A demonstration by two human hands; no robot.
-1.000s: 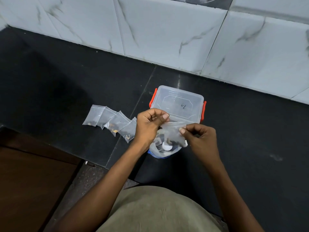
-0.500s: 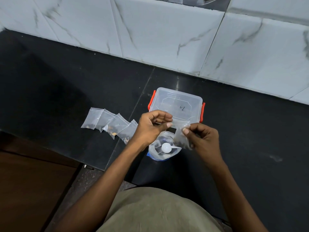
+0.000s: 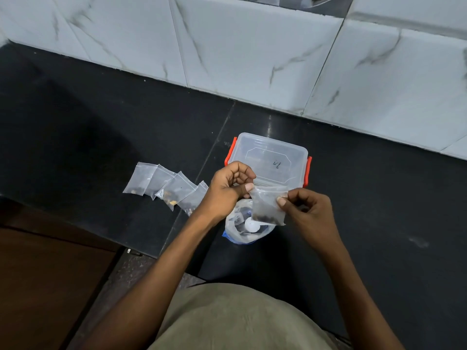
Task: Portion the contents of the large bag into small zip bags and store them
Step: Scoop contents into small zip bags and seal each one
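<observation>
1. Hanging between both hands over the counter: one small zip bag, clear, with dark contents settled along its bottom edge.
2. Left hand: thumb and fingers curled, grip pinched together on the bag's top left corner.
3. Right hand: fingers curled, grip pinched on the bag's top right corner, so the bag's top edge is stretched between the two hands.
4. Large bag: clear plastic with a blue edge, standing open on the counter directly beneath the hands; a white round object and dark contents show inside its mouth.
5. Storage box: clear plastic, lid on, orange clips on its left and right sides, a handwritten mark on the lid; it sits on the counter just behind the hands and the large bag.
6. Four filled zip bags: lying flat in an overlapping row on the counter to the left of the box, the nearest one partly hidden behind the left wrist; each shows a little dark matter at its lower end.
7. Counter: black stone, backed by a wall of white marble-patterned tiles.
8. Person: olive-coloured garment at the bottom of the view, both forearms bare.
</observation>
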